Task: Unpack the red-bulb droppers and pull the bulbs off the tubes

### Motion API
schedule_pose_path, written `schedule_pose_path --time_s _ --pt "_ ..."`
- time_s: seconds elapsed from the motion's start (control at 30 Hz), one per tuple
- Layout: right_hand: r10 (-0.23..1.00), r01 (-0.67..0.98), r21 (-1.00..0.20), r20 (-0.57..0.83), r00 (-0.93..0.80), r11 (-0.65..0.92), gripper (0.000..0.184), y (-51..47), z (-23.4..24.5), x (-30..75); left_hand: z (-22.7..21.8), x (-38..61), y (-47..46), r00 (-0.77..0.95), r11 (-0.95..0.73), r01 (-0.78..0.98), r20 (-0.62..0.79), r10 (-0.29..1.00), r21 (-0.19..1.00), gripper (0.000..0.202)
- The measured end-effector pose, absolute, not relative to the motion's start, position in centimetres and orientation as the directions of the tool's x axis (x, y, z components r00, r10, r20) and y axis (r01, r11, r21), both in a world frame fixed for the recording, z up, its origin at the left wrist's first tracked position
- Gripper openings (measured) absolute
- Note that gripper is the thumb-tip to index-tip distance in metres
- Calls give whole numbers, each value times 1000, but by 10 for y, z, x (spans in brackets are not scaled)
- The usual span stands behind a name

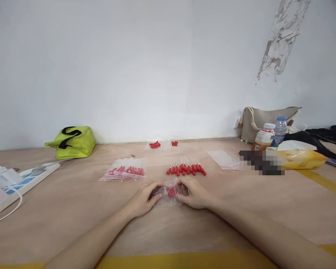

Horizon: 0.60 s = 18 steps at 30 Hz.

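A small clear plastic bag with several red-tipped sticks inside lies between my hands, low over the table. My left hand pinches its left edge between thumb and fingers. On the opposite edge my right hand grips the bag the same way. Just beyond my hands, loose red-tipped sticks lie in a fanned row, red ends toward me. To their left is an overlapping stack of filled clear bags. Flat clear bags are piled at the right.
By the wall lies a larger clear bag with red-tipped sticks. A yellow-green pouch and a white power strip with cables are on the left. At right stand bottles, a beige bag and a yellow tissue pack.
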State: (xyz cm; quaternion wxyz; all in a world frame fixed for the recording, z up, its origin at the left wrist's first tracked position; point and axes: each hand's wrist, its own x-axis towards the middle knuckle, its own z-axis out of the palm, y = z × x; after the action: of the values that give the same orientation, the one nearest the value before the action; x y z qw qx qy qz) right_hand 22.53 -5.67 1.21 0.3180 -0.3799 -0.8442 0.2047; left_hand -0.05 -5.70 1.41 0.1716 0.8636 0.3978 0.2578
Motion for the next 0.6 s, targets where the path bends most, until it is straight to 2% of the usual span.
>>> schedule_pose_path --time_s 0.07,0.2,0.4,0.6 --pt "768 531 -563 375 -519 633 19 -56 12 226 13 -2 -57 559 -626 596 301 773 503 30" --pt "751 519 -562 336 -568 644 33 -52 9 227 12 -4 -56 568 -620 598 276 775 509 33" --pt "779 481 -637 339 -528 603 18 -51 7 225 15 -3 -56 582 -613 597 248 775 517 33" --pt "747 453 -620 366 -555 640 18 -53 10 231 16 -4 -58 599 -630 608 242 763 483 32"
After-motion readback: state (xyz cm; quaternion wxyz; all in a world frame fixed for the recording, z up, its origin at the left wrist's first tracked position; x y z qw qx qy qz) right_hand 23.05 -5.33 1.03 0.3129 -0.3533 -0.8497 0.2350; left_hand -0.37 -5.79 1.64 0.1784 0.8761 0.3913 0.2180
